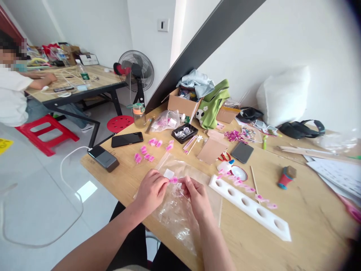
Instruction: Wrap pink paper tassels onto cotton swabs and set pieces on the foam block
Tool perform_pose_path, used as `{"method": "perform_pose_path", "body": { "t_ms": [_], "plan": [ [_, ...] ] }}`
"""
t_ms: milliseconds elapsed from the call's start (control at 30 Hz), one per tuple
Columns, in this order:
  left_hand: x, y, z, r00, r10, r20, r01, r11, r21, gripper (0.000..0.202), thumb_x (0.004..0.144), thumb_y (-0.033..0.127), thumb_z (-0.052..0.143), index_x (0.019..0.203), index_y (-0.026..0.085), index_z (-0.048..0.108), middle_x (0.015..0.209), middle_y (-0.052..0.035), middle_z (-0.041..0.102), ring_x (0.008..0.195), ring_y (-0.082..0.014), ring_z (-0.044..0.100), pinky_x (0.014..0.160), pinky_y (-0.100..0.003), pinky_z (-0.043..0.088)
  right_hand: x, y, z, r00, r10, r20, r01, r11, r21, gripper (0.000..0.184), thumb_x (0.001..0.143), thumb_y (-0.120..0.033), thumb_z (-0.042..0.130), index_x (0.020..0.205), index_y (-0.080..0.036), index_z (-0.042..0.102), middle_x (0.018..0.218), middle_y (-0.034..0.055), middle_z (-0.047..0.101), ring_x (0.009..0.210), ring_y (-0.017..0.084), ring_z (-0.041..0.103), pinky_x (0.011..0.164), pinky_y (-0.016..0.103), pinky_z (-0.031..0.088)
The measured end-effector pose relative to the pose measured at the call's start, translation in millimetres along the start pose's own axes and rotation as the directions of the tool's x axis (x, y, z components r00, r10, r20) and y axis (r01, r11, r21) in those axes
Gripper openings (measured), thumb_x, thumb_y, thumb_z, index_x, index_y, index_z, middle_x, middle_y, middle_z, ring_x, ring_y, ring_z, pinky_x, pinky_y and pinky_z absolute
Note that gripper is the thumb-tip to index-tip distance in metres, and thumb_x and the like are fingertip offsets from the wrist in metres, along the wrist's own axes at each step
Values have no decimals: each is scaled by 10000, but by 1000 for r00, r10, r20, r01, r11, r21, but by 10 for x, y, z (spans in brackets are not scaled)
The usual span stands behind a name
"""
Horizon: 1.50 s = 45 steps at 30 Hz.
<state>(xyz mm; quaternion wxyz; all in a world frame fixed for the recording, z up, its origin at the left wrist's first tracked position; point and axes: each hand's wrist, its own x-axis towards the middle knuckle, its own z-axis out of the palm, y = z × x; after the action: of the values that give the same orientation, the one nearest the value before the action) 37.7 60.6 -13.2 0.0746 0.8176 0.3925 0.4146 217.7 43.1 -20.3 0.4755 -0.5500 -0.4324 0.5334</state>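
My left hand (151, 192) and my right hand (197, 196) meet over a clear plastic bag (180, 210) lying on the wooden table (304, 218). Both pinch a small pink piece (173, 180) between their fingertips. A white foam strip with round holes (251, 207) lies just right of my right hand, with pink pieces (262, 198) along its far edge. More small pink pieces (146, 153) are scattered on the table beyond my left hand.
A black phone (126, 139), a power bank (103, 158) with a white cable, a black tray (184, 133), a cardboard box (182, 103), a green bag (214, 105), a jar (139, 114) and papers (338, 175) crowd the table. A red stool (120, 123), a fan (136, 71) and a seated person (14, 94) are at left.
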Motion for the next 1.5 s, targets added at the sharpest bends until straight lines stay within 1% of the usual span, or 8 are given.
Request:
{"method": "perform_pose_path", "body": {
  "t_ms": [100, 300, 467, 767, 867, 1033, 1200, 1500],
  "plan": [
    [1, 6, 0, 997, -72, 30, 74, 996, -49, 169, 885, 74, 516, 778, 184, 585, 685, -26, 592, 759, -185, 498, 675, -300, 445, -12, -40, 7, 1000, -6, 27, 6, 1000, 3, 524, 805, -660, 593, 869, -154, 714, 655, -9, 488, 595, 109, 426, 556, 243, 324],
    [-5, 33, -5, 979, -177, 100, 187, 977, -105, 164, 853, 85, 540, 737, 187, 594, 675, -18, 591, 752, -179, 529, 668, -288, 446, -26, -71, 37, 997, -12, 74, 16, 999, -44, 478, 798, -620, 628, 686, -155, 630, 584, -33, 439, 570, 94, 354, 544, 244, 275],
    [-6, 59, 2, 962, -235, 141, 250, 963, -101, 154, 817, 76, 557, 716, 186, 595, 678, -16, 603, 739, -178, 550, 673, -294, 445, -22, -64, 63, 996, 19, 90, -18, 1000, -11, 437, 719, -569, 721, 786, -139, 694, 645, -3, 547, 588, 103, 393, 559, 251, 299],
    [0, 87, 1, 935, -298, 194, 320, 942, -96, 146, 805, 95, 560, 703, 195, 589, 698, -18, 619, 742, -185, 577, 698, -316, 464, 2, 19, 69, 996, 16, 83, -18, 1000, 26, 268, 710, -413, 720, 773, -152, 708, 618, -8, 560, 557, 98, 392, 542, 248, 289],
    [9, 70, -16, 911, -339, 236, 375, 918, -127, 60, 803, 146, 600, 803, 204, 617, 797, -27, 659, 803, -196, 598, 744, -337, 481, 6, 13, 67, 996, 13, 91, -15, 1000, 26, 240, 709, -392, 709, 747, -156, 696, 607, -16, 542, 555, 95, 383, 541, 247, 286],
    [65, 25, -84, 849, -412, 332, 506, 816, -280, 219, 825, 290, 643, 1034, 228, 623, 1059, -61, 653, 879, -185, 618, 758, -328, 511, 4, -2, 59, 996, 17, 92, -17, 1000, 1, 260, 719, -414, 692, 730, -154, 676, 593, -26, 511, 550, 93, 372, 532, 245, 280],
    [137, 22, -70, 852, -370, 370, 489, 814, -313, 191, 803, 358, 689, 935, 220, 684, 1111, -78, 631, 1038, -219, 613, 783, -317, 512, -6, 0, 61, 995, 2, 102, -1, 1000, -4, 204, 711, -360, 673, 686, -158, 652, 562, -38, 474, 539, 90, 349, 519, 237, 266],
    [223, -42, 59, 826, -412, 384, 541, 772, -334, 75, 772, 238, 675, 709, 206, 701, 1012, -71, 680, 898, -199, 671, 679, -279, 512, -17, -19, 73, 993, 5, 119, -1, 1000, -28, 259, 725, -409, 671, 675, -157, 639, 571, -31, 479, 546, 96, 364, 518, 240, 279]
  ]
}}
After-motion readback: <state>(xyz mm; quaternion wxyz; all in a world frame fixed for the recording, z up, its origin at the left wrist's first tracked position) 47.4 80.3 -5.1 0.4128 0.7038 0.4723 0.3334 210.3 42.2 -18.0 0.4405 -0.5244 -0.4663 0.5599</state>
